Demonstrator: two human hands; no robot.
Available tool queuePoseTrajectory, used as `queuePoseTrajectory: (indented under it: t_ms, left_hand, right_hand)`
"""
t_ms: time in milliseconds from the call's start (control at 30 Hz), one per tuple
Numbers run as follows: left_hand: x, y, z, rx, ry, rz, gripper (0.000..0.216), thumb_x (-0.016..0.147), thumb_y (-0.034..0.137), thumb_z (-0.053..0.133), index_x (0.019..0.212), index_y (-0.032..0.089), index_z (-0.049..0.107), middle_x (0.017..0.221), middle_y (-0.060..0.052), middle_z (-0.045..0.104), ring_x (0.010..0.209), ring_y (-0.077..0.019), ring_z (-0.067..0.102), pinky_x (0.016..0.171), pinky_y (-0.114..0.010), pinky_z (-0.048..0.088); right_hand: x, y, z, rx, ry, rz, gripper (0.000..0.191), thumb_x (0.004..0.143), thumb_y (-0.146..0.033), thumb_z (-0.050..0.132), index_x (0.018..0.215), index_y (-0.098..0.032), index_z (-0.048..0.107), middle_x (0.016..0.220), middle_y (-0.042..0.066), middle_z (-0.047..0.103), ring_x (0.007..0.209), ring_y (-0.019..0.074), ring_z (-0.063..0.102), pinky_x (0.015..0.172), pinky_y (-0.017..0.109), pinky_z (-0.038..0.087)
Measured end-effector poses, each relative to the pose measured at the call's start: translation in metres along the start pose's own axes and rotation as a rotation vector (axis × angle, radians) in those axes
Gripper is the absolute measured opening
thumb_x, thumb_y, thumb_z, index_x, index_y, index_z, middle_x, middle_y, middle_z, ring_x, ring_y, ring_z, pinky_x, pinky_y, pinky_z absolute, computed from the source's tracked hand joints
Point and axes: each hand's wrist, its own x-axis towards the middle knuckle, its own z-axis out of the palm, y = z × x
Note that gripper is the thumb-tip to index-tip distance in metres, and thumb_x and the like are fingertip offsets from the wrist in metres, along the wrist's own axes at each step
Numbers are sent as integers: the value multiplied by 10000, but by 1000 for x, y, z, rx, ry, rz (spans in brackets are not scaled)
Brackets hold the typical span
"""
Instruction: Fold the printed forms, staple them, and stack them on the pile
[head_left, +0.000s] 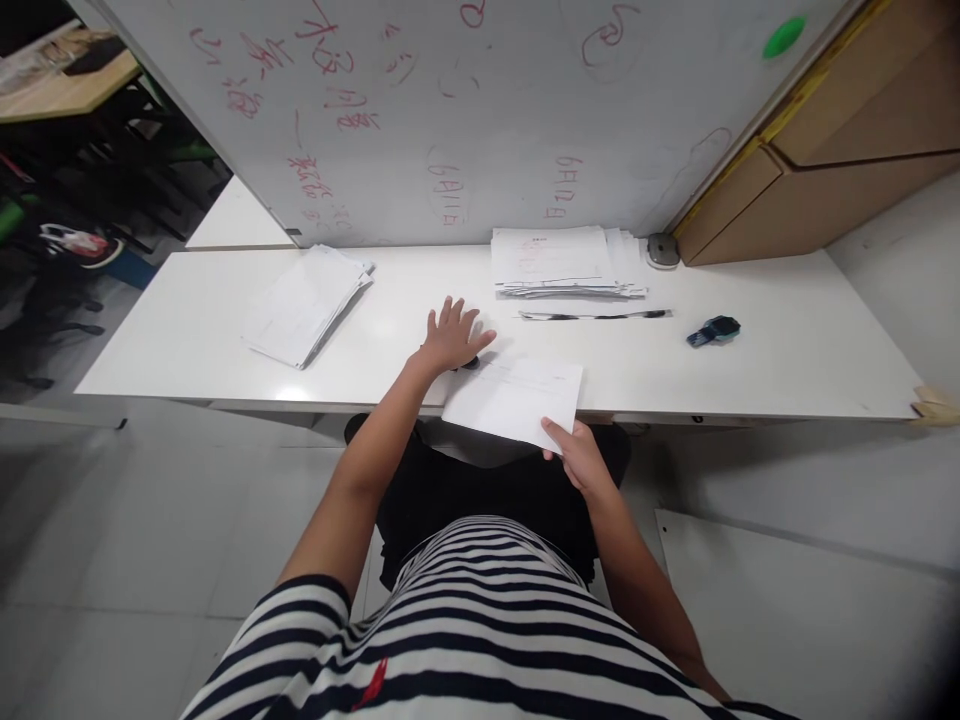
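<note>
A: Where's the white paper sheet (514, 398)?
B: Jutting over the near edge of the long white table (787, 370), its near corner pinched by the right hand (579, 458).
A: And the left hand (452, 338)?
B: Spread flat on that table, partly over a small dark object (470, 363). I'd pinch lightly; the sheet creases easily.

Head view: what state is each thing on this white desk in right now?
left hand: open, flat on the table
right hand: pinching the sheet at its near corner
sheet: partly on the table, overhanging its edge
paper stack: untidy, against the whiteboard
pens: lying end to end
</note>
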Motion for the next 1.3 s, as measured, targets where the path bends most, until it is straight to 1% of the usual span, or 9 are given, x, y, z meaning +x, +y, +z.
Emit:
queuePoseTrajectory:
  t_ms: [333, 567, 733, 833, 900, 1000, 1100, 1200, 1300]
  left_hand:
    - [-1, -3, 11, 39, 13, 11, 700, 859, 701, 332, 1385, 249, 428, 1566, -103, 238, 1471, -331, 22, 1134, -616, 21]
    - [-1, 5, 23, 35, 105, 52, 674, 795, 699, 481, 1328, 287, 510, 1522, -54, 336, 1461, -374, 26, 1160, -583, -28]
    - [-1, 2, 20, 59, 78, 50, 668, 823, 682, 461, 1355, 279, 470, 1527, -62, 331, 1460, -364, 64, 1158, -588, 15]
    - [-3, -1, 13, 2, 85, 44, 678, 842, 672, 443, 1361, 236, 460, 1503, -91, 375, 1450, -344, 143, 1152, -544, 154]
    - [-6, -1, 8, -99, 148, 61, 623, 876, 637, 417, 1339, 225, 476, 1453, -92, 445, 1423, -308, 246, 1123, -468, 269]
    - [-19, 0, 4, -242, 350, 126, 472, 957, 530, 322, 1223, 214, 550, 1296, -83, 582, 1272, -216, 472, 1035, -368, 389]
    - [-38, -5, 2, -194, 485, 185, 402, 970, 476, 342, 1088, 199, 607, 1142, -83, 654, 1146, -200, 558, 1012, -376, 397]
    - [-58, -20, 5, 11, 446, 215, 432, 857, 526, 565, 1155, 214, 595, 1199, -91, 632, 1218, -265, 502, 1088, -454, 294]
    - [-71, -39, 14, 103, 342, 213, 491, 825, 495, 623, 1232, 228, 556, 1236, -94, 604, 1206, -277, 497, 1055, -443, 332]
  right_hand:
    - [-1, -7, -3, -13, -13, 19, 349, 718, -491, 735, 750, -164, 619, 514, -18, 574, 433, 113, 474, 440, 257, 382]
    - [2, -3, -5, -68, -8, 20, 348, 740, -489, 714, 670, -166, 605, 465, -17, 555, 431, 117, 486, 468, 255, 388]
    - [3, 2, -1, -53, 22, 10, 341, 741, -486, 710, 695, -164, 607, 465, -21, 555, 429, 121, 483, 463, 257, 382]
    - [1, 0, 1, -59, 18, 7, 340, 754, -486, 696, 705, -162, 603, 467, -19, 557, 432, 122, 487, 464, 259, 387]
    - [0, -2, 2, -81, 21, 10, 344, 760, -487, 691, 696, -162, 596, 452, -22, 543, 425, 120, 481, 462, 258, 387]
    - [-2, -4, 3, -100, 32, -1, 345, 746, -484, 704, 709, -161, 589, 459, -34, 529, 416, 110, 466, 443, 252, 381]
    - [-3, -4, 5, -71, 75, -38, 360, 720, -466, 731, 870, -166, 601, 627, -24, 608, 427, 93, 456, 399, 240, 369]
    - [-3, -3, 4, -115, 170, -116, 414, 722, -471, 726, 988, -186, 588, 762, -9, 638, 428, 74, 428, 352, 223, 328]
    - [-1, -3, 1, -200, 255, -208, 383, 752, -493, 691, 962, -186, 595, 735, -16, 625, 407, 55, 382, 350, 215, 311]
